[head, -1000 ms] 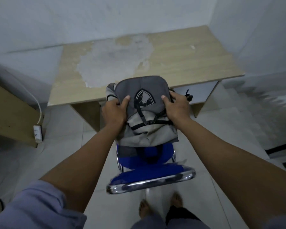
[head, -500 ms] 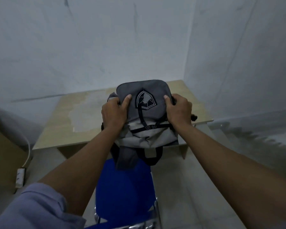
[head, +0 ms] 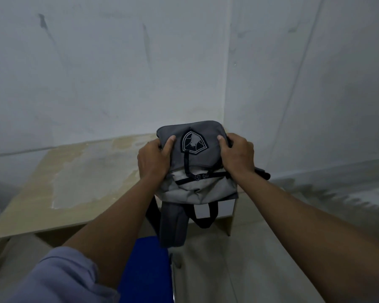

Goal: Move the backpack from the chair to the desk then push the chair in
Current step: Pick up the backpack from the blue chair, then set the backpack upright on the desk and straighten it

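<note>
Change: the grey backpack (head: 195,169) is higher than 0.5 s ago, clear of the blue chair (head: 144,267), over the desk's (head: 53,193) near right edge.
Hands: left hand (head: 154,159) and right hand (head: 237,156) clasp its 2 sides.
Hidden: fingers behind the fabric; chair cut off at the bottom.

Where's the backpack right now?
The backpack is centre frame, held up between the left hand and right hand, above the desk's right end, straps dangling toward the blue chair.
</note>
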Demonstrator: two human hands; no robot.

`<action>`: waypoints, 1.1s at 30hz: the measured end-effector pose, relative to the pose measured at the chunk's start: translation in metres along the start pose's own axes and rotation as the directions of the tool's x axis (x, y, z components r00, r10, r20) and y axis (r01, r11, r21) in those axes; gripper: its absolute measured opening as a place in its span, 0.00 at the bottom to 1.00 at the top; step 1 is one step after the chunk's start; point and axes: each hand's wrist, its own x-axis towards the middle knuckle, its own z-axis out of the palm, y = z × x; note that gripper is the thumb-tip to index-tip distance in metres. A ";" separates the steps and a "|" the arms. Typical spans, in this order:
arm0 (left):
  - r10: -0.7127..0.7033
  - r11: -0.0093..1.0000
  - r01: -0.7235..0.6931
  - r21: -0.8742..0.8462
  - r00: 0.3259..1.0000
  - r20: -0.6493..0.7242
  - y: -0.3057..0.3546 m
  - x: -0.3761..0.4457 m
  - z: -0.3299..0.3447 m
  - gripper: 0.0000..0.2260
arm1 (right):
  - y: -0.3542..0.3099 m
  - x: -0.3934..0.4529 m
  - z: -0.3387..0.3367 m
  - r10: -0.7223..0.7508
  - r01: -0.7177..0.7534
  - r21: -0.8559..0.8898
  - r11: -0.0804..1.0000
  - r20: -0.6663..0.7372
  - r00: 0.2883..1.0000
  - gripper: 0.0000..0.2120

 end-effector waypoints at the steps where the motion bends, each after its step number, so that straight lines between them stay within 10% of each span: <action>1: 0.003 1.000 -0.003 0.015 1.000 0.002 0.001 0.010 0.012 0.28 | 0.009 0.013 0.005 0.002 -0.002 -0.004 1.000 0.002 1.000 0.15; 33: -0.131 0.974 0.106 0.199 0.985 0.115 -0.065 0.261 0.341 0.20 | 0.234 0.329 0.193 0.038 -0.036 -0.021 0.999 0.101 0.994 0.21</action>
